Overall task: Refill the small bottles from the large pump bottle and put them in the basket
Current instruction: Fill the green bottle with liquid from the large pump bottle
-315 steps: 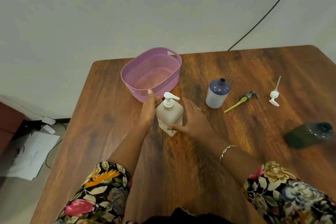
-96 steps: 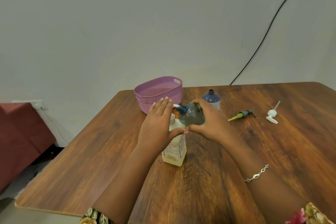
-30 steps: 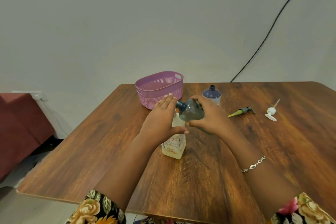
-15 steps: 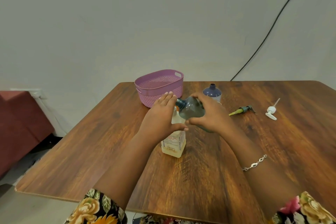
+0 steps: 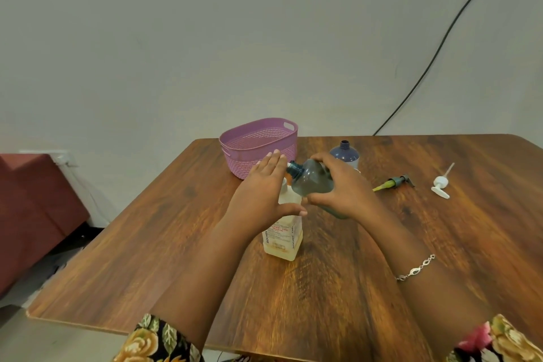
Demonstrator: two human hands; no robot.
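Wooden table (image 5: 308,303), with wide wood between the bottles and the near edge. Purple basket (image 5: 258,150) sits far left. Left hand (image 5: 261,194), fingers straight, covers the pale large pump bottle (image 5: 283,238) mid-table. Right hand (image 5: 346,188) curls round the tilted translucent teal small bottle (image 5: 311,182).

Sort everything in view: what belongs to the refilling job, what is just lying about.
Job: large pump bottle, teal small bottle in the right hand, blue small bottle, purple basket, green pump top, white pump top.

Lying about: black cable, maroon seat beside the table.
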